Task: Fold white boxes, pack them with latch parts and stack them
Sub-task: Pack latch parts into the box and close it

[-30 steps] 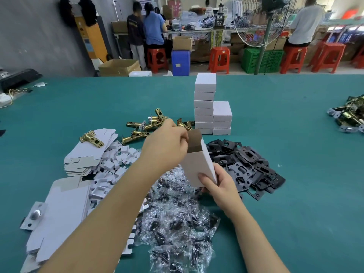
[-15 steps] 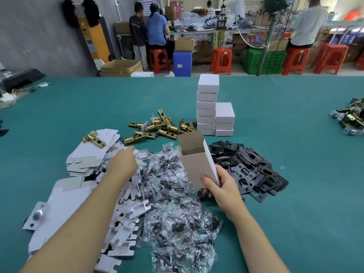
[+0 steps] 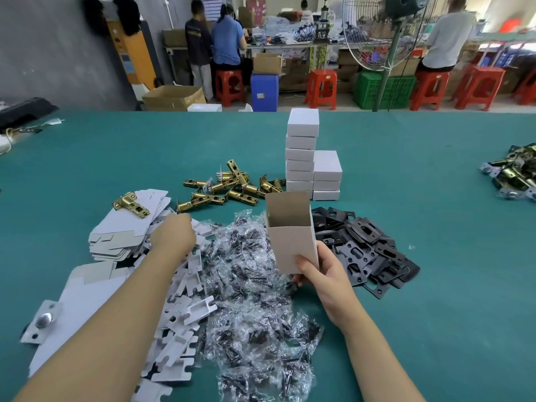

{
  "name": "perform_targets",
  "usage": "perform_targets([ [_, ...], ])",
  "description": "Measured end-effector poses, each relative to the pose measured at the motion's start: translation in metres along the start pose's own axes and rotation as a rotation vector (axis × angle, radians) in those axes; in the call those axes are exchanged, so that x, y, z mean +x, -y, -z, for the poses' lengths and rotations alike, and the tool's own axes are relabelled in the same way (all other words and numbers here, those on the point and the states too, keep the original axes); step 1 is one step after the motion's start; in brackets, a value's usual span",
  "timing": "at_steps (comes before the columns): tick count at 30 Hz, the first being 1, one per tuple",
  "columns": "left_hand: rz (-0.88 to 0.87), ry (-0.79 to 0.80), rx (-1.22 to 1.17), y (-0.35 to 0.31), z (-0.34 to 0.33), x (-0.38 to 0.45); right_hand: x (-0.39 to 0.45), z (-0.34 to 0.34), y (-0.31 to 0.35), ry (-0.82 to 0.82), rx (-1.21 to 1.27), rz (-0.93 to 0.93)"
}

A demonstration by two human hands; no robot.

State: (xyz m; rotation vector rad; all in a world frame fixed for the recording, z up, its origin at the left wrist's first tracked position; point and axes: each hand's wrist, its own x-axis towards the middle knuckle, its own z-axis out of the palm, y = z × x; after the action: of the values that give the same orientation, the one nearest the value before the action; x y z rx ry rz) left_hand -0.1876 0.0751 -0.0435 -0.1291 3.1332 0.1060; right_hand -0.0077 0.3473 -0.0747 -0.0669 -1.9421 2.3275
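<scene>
Two hands at work: right hand (image 3: 322,274) pinching open white box (image 3: 290,230) upright, mouth up, ready for filling, above bagged screws (image 3: 246,256). Left hand (image 3: 174,236) down among flat white inserts (image 3: 185,285), fingers hidden, hold unclear. Finished boxes (image 3: 301,158) stacked behind, clear of brass latches (image 3: 226,190).

green table (image 3: 406,314), brass latches (image 3: 223,190), stacked boxes (image 3: 301,158)
</scene>
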Motion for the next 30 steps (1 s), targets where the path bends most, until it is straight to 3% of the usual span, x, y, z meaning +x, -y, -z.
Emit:
perform_targets([
  [5,-0.002,0.0,-0.018,-0.004,0.008,-0.006,0.0,-0.001,0.001,0.013,-0.017,-0.008],
  [9,-0.019,-0.108,-0.113,-0.01,0.025,-0.016,0.0,0.0,0.0,0.008,0.004,-0.013],
  [15,-0.181,-0.133,-0.872,-0.031,0.081,-0.047,0.001,0.0,-0.001,-0.001,0.026,-0.023],
  [19,-0.406,-0.06,-1.11,-0.053,0.12,-0.085,0.002,0.001,-0.002,0.001,0.022,-0.026],
  [23,-0.588,-0.072,-0.978,-0.075,0.134,-0.108,0.002,0.001,-0.004,0.019,0.018,-0.03],
  [26,-0.618,-0.169,-0.701,-0.09,0.13,-0.113,0.001,0.0,-0.002,0.045,0.014,-0.031],
  [30,-0.615,-0.092,-0.44,-0.106,0.125,-0.116,0.0,-0.001,0.0,0.069,0.028,-0.044],
])
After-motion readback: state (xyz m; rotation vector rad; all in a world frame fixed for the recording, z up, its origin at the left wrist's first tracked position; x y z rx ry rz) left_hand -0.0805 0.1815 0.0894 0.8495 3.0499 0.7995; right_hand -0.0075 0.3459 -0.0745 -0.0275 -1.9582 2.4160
